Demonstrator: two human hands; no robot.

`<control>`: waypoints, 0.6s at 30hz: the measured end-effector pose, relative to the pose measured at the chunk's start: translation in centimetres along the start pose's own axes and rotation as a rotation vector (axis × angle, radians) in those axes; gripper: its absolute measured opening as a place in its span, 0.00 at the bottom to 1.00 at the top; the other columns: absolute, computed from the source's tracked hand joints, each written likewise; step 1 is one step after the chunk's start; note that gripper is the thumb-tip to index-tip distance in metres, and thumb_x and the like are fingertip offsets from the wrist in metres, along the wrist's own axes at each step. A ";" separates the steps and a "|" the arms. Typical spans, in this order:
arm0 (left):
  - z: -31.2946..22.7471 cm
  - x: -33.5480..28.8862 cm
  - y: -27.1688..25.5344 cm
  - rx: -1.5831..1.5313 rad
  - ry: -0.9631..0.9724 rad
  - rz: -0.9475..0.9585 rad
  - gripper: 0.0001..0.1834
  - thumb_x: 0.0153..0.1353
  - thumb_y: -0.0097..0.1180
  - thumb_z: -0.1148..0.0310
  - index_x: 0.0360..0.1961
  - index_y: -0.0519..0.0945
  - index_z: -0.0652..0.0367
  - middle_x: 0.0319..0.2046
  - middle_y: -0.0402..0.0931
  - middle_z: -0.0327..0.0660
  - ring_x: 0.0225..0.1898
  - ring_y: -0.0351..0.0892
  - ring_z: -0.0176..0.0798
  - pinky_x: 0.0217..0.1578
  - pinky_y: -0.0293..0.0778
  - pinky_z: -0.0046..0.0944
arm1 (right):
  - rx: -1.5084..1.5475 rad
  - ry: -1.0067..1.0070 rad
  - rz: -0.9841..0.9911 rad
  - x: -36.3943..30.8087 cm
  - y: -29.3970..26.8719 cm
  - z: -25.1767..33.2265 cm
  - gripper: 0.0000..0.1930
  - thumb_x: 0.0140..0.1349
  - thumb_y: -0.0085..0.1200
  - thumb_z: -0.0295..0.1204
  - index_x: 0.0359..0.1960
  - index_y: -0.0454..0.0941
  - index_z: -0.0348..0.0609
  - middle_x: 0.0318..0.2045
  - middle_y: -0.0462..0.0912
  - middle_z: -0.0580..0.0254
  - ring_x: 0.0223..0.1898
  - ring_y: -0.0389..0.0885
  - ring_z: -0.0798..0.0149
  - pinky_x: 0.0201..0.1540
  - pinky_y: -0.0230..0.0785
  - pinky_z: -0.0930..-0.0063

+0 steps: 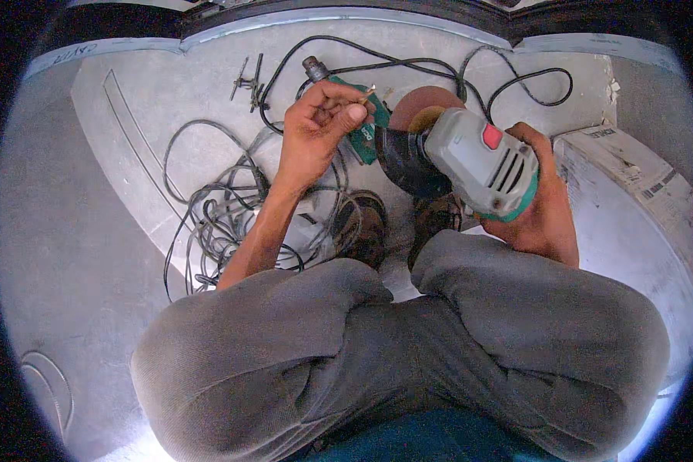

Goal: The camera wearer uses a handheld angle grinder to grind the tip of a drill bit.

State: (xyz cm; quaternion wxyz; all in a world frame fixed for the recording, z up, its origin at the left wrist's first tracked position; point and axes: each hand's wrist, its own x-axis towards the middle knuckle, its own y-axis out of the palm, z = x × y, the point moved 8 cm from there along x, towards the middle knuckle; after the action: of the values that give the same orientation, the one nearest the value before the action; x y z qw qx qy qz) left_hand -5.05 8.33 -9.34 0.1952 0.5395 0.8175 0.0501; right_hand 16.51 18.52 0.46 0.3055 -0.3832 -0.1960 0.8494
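Note:
My right hand (pixel 543 200) is wrapped round a grey and green angle grinder (pixel 477 158) with a red switch, held above the floor between my knees and the far cables. Its brownish disc (pixel 426 104) faces left and away from me, with a dark guard (pixel 408 163) on the near side. My left hand (pixel 319 127) is closed in a pinch on a small drill bit (pixel 370 92), its bright tip just left of the disc. Whether the tip touches the disc I cannot tell. Behind that hand lies a green drill (pixel 362 142) with a metal chuck (pixel 314 68), partly hidden.
A tangle of dark cable (pixel 219 212) lies left of my shoes (pixel 362 227). Another black cable (pixel 547 73) loops across the far side. Thin metal tools (pixel 248 83) lie at the far left. A worn pale carton (pixel 631 169) stands at my right.

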 end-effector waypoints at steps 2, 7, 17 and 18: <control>-0.1 0.0 0.2 -0.013 -0.012 0.005 0.09 0.58 0.57 0.74 0.39 0.74 0.66 0.34 0.78 0.42 0.37 0.78 0.32 0.40 0.74 0.30 | -0.015 -0.015 0.008 0.0 0.0 0.1 0.42 0.35 0.68 0.29 0.55 0.57 0.53 0.40 0.80 0.48 0.44 0.78 0.41 0.46 0.72 0.57; -0.1 0.0 0.4 0.052 -0.036 -0.021 0.12 0.57 0.59 0.68 0.38 0.73 0.62 0.32 0.78 0.40 0.34 0.76 0.32 0.38 0.72 0.30 | 0.004 0.005 0.011 0.0 -0.2 -0.1 0.42 0.35 0.68 0.29 0.55 0.57 0.53 0.40 0.80 0.48 0.44 0.78 0.41 0.46 0.72 0.57; -0.2 -0.1 0.2 0.028 -0.013 -0.025 0.11 0.56 0.60 0.72 0.37 0.73 0.62 0.34 0.77 0.39 0.36 0.77 0.31 0.39 0.73 0.30 | -0.022 -0.001 0.015 0.1 0.1 -0.1 0.42 0.36 0.68 0.29 0.56 0.56 0.53 0.41 0.80 0.48 0.45 0.77 0.41 0.46 0.72 0.57; -0.3 -0.2 0.1 0.047 -0.013 -0.039 0.11 0.55 0.60 0.73 0.37 0.73 0.62 0.33 0.77 0.39 0.37 0.77 0.31 0.39 0.73 0.30 | -0.020 -0.003 0.017 0.1 0.2 -0.2 0.42 0.36 0.68 0.29 0.56 0.56 0.53 0.41 0.80 0.48 0.45 0.77 0.41 0.46 0.72 0.57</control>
State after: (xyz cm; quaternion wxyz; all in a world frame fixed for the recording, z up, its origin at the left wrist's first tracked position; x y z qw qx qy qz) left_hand -5.03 8.25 -9.02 0.1890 0.5284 0.8273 0.0235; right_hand 16.57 18.46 0.18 0.2941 -0.3864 -0.2014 0.8506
